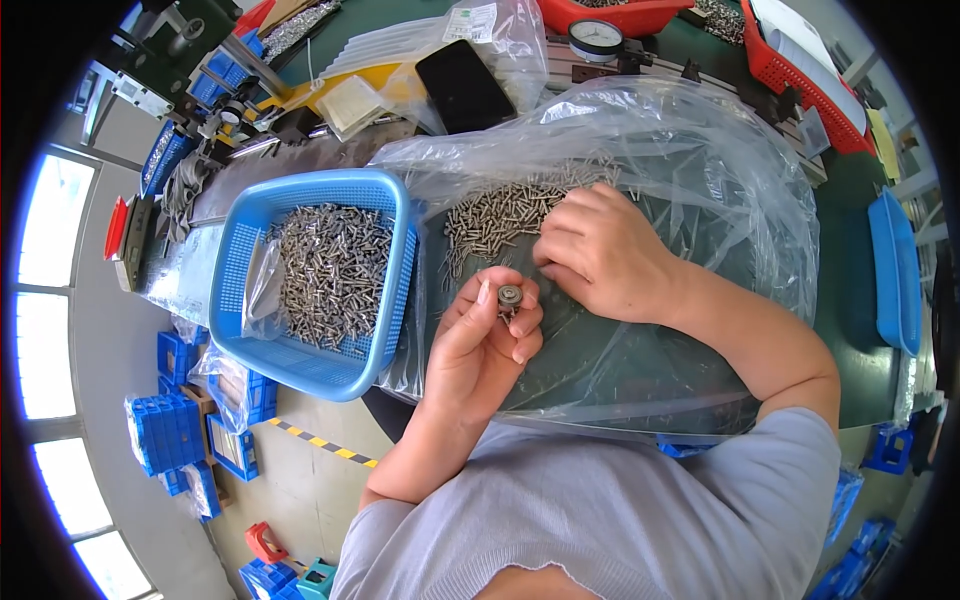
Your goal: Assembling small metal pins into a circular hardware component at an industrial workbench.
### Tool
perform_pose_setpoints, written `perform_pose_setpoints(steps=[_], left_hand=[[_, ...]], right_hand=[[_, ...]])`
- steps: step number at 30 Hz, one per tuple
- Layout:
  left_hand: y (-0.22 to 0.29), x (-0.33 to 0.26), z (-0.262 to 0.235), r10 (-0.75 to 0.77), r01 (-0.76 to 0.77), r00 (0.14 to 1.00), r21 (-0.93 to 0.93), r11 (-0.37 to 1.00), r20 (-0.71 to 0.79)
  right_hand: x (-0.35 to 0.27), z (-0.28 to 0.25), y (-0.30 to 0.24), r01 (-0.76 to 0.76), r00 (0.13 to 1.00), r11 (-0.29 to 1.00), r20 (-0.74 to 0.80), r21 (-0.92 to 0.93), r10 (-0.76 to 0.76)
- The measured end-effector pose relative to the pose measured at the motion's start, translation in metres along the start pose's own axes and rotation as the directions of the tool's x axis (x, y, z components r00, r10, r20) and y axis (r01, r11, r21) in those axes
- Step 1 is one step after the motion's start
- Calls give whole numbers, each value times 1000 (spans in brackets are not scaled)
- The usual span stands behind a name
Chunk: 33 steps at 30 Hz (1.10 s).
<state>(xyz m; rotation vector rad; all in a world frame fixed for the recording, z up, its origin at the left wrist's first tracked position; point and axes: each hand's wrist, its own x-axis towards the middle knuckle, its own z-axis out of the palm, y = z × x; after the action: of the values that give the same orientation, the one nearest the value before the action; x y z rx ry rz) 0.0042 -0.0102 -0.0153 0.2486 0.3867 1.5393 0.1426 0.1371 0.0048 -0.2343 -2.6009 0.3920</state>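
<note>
My left hand [483, 335] is closed around a small round metal part [510, 297], its ringed end facing up between thumb and fingers. Something thin and metallic shows just below that end. Right beside it, my right hand [602, 252] is curled over the near right edge of a loose pile of small metal pins [492, 222]. Its fingertips are partly hidden, and I cannot see what they hold. The pile lies on a clear plastic sheet [690, 150]. Left of the pile, a blue plastic basket [397, 300] holds many similar small metal pieces [335, 275] and a clear bag.
A black phone [465, 87] lies on plastic bags behind the pile. Farther back are a dial gauge [595, 38] and a red basket [805, 75]. A blue tray [893, 270] sits at the right. Blue crates [165, 432] stand on the floor at the left.
</note>
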Motion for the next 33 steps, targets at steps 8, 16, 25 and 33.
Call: perform_pose_setpoints(steps=[8,16,25,33], left_hand=[[-1,0,0,-2,2,1000,5,1000,-5],[-1,0,0,-20,21,1000,28,999,-12],[-1,0,-1,-14,15,1000,41,999,-22],[0,0,4,-31,37,997,93,995,-66]], right_hand=[[1,-4,7,-167,976,913,-67,371,206],[0,-5,6,-230,969,903,0,363,247],[6,-20,-5,-457,878,661,186,595,440],[5,-18,-19,-476,836,29,442,879,324]])
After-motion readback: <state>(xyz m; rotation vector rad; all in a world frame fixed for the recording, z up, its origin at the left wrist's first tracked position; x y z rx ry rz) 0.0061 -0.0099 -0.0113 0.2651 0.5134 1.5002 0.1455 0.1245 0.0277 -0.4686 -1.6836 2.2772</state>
